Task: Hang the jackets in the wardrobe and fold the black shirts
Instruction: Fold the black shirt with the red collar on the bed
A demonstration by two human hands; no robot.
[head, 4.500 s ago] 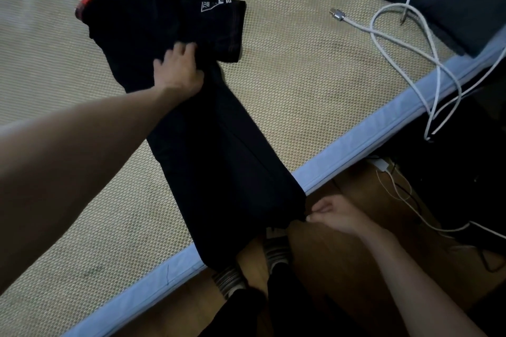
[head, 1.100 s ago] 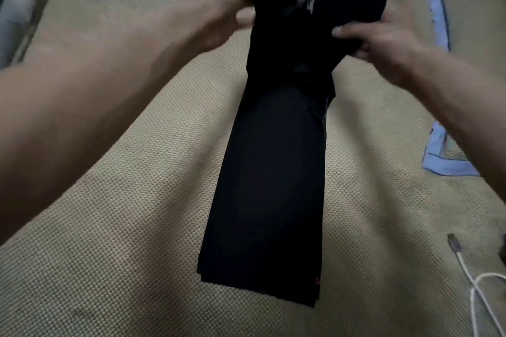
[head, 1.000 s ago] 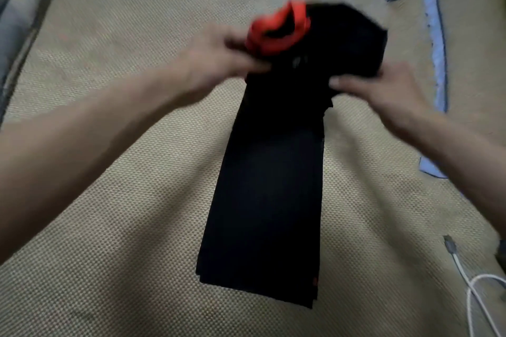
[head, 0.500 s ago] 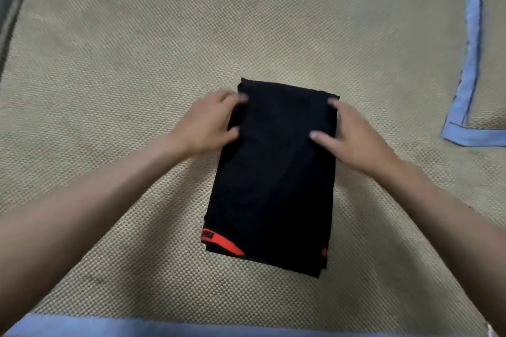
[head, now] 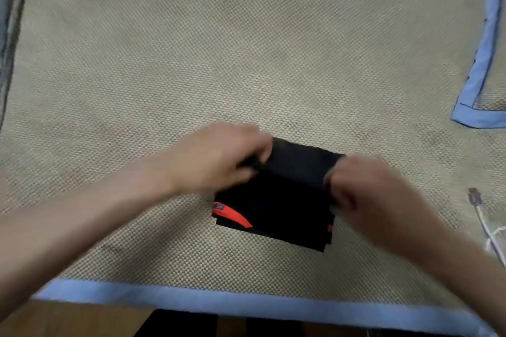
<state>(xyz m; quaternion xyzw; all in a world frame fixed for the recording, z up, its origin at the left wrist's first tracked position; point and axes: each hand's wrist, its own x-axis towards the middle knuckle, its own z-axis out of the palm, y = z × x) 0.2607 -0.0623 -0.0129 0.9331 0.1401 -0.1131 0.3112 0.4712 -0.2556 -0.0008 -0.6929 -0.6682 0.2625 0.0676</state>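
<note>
At lower centre of the frame, my left hand (head: pixel 219 157) and right hand (head: pixel 364 186) gripped the black shirt (head: pixel 276 205) on the mat (head: pixel 246 49); I judged matching both corners squarely would keep the fold neat.

A woven tan mat (head: pixel 246 49) with blue edging (head: pixel 219 301) spreads beyond the fingers; brown, probably wooden, floor (head: pixel 68 320) lies nearer than them.

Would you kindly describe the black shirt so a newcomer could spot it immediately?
On the tan woven mat, near its blue front border, lies the black shirt, gripped by the left hand and right hand. Only it shows a red collar.
</note>
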